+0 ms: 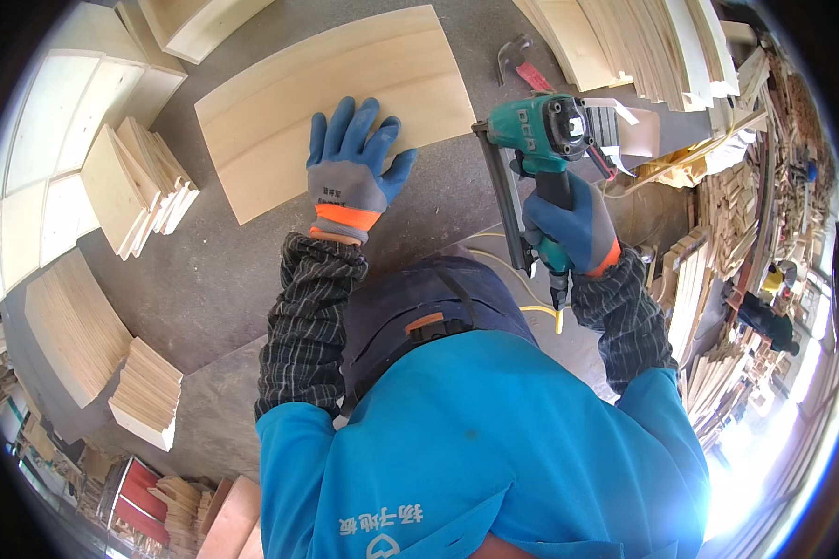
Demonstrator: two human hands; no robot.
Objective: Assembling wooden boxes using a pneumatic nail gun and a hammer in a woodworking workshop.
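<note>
A pale wooden board (252, 121) lies flat on the dark worktable. My left hand (350, 172), in a blue and grey glove with an orange cuff, rests open on its near edge with the fingers spread. In my right hand (583, 224), gloved alike, is a teal air nail gun (531, 126), gripped round its handle. Its nose is beside the board's right edge; whether they touch I cannot tell. The long dark magazine points back toward me, and a yellow air hose (545, 310) shows below the handle.
A hammer (513, 58) with a red grip lies beyond the nail gun. Stacked panels (606, 47) stand far right, small board pieces (140, 186) and pale boxes (65, 112) at left. More boards (79, 326) lie near left. A person (764, 321) is in the distance at right.
</note>
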